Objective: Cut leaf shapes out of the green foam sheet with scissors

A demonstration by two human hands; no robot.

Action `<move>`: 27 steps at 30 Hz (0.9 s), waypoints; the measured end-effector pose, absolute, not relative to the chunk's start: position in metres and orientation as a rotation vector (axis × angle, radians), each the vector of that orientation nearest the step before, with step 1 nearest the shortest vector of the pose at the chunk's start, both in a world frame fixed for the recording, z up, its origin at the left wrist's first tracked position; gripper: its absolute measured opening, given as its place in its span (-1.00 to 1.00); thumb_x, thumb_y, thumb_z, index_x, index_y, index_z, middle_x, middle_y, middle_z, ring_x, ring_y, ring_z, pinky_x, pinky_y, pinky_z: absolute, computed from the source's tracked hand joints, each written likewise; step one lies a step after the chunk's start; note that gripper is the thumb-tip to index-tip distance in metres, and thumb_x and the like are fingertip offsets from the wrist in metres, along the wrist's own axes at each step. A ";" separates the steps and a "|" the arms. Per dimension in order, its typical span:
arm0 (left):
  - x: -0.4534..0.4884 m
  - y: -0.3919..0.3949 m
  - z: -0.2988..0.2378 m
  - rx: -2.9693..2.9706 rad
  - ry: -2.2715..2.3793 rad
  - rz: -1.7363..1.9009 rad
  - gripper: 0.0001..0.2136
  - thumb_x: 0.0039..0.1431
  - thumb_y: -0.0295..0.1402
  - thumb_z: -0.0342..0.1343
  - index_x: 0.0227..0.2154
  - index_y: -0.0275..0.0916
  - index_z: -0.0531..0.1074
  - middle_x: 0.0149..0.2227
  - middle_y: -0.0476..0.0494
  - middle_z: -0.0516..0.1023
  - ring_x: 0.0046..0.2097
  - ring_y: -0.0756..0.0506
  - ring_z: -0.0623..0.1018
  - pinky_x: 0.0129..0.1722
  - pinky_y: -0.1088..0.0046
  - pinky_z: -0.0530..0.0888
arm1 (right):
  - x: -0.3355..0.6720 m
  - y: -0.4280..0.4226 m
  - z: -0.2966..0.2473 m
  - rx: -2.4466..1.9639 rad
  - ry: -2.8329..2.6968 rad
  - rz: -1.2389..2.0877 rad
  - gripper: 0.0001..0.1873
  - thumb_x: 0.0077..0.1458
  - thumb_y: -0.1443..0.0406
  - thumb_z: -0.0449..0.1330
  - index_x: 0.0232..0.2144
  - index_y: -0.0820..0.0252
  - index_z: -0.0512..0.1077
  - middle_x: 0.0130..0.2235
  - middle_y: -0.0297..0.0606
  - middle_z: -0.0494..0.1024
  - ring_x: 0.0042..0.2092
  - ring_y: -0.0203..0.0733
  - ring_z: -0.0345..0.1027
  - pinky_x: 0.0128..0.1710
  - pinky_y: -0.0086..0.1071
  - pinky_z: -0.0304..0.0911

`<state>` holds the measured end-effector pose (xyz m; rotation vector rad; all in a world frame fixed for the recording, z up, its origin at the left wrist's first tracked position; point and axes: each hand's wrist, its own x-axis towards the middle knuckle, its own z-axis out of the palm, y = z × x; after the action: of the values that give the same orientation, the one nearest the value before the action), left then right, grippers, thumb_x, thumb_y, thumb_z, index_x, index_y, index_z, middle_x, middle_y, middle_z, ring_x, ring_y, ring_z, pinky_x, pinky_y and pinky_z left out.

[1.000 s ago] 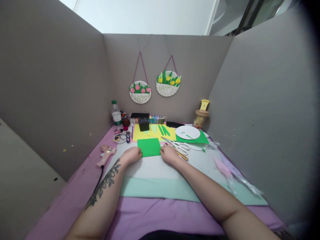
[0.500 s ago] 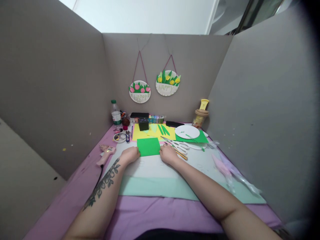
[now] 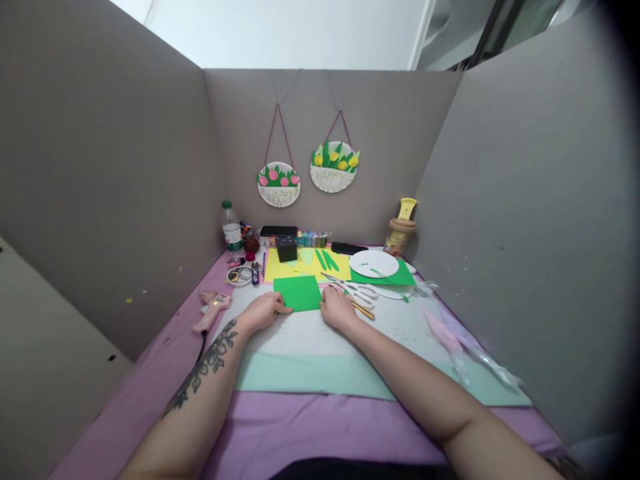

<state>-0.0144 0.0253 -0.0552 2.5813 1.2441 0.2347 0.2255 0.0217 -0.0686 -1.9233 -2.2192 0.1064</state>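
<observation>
A green paper rectangle [image 3: 298, 293] lies flat on the grey mat [image 3: 320, 333]. My left hand [image 3: 265, 311] rests at its near left corner, fingers curled, one finger reaching along the near edge. My right hand [image 3: 337, 309] is curled at the near right corner and touches the paper's edge. Both hands pinch or press the paper's near edge. White-handled scissors [image 3: 356, 288] and a pencil [image 3: 363, 309] lie just right of my right hand.
A pink glue gun [image 3: 213, 309] lies left of the mat. Behind are a yellow sheet [image 3: 310, 265], a white paper plate [image 3: 375, 264] on green paper, a black box [image 3: 287, 249], a water bottle [image 3: 231, 229] and a jar [image 3: 399, 237]. Grey partition walls enclose the desk.
My left hand has shifted slightly, with a finger now stretched along the paper's near edge. The green paper and my right hand stay nearly where they were.
</observation>
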 end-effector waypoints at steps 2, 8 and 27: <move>-0.010 0.021 -0.051 2.580 1.325 0.208 -0.69 0.24 -0.24 -0.09 -0.15 -0.05 0.56 -0.25 -0.13 0.47 -0.16 -0.11 0.39 -0.12 0.44 0.29 | 0.226 0.021 -0.068 -1.923 -2.212 0.118 -0.80 0.14 0.28 0.05 -0.19 0.22 0.35 -0.10 -0.05 0.46 -0.04 -0.01 0.27 -0.13 -0.24 0.09; -0.002 0.010 -0.041 2.492 1.475 0.226 -0.67 0.21 -0.15 -0.06 -0.23 -0.11 0.58 -0.26 -0.13 0.49 -0.14 -0.13 0.38 -0.08 0.42 0.27 | 0.222 0.005 -0.058 -1.612 -2.272 0.025 -0.71 0.17 0.33 0.01 -0.08 0.17 0.40 0.04 -0.10 0.41 0.11 -0.05 0.11 0.08 -0.20 -0.05; 0.002 0.008 -0.038 2.754 1.446 0.088 -0.64 0.28 -0.23 -0.13 -0.27 -0.18 0.59 -0.29 -0.23 0.48 -0.18 -0.17 0.40 -0.19 0.33 0.25 | 0.231 -0.017 -0.054 -1.634 -2.556 -0.058 -0.67 0.11 0.34 -0.01 -0.24 0.18 0.55 0.02 -0.05 0.48 0.19 0.20 0.03 0.12 0.08 -0.20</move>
<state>0.0019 0.0076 -0.0381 2.7539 1.4457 0.0879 0.2308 -0.0169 -0.0536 -1.6340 -2.5557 -0.0578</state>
